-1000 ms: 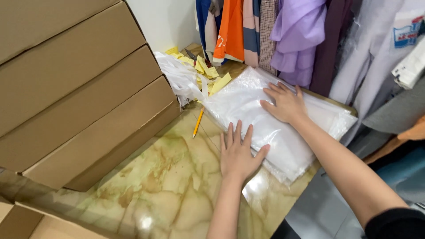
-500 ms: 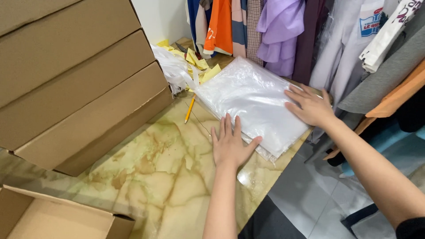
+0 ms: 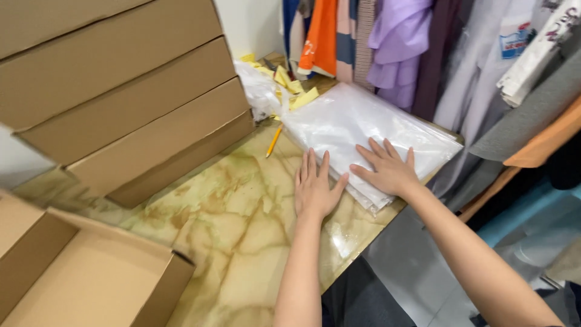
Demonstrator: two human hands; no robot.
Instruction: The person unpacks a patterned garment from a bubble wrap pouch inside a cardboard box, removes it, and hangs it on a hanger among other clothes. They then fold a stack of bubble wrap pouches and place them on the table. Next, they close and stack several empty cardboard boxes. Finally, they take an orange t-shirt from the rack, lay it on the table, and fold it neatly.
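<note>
A glossy tabletop [image 3: 242, 242] with a green-and-tan marbled pattern is seen. A stack of flat cardboard boxes [image 3: 127, 103] is set on its far left part. An open cardboard box [image 3: 78, 278] is placed at the near left corner. A stack of clear plastic bags [image 3: 363, 130] is laid along the right edge. A yellow pencil [image 3: 274, 141] is found between stack and bags. Yellow paper scraps [image 3: 290, 91] are scattered at the far end.

Plastic bags [image 3: 369, 130] lie on the table [image 3: 242, 230], boxes [image 3: 121, 91] left, pencil [image 3: 274, 140] between, clothes [image 3: 393, 48] far behind.
</note>
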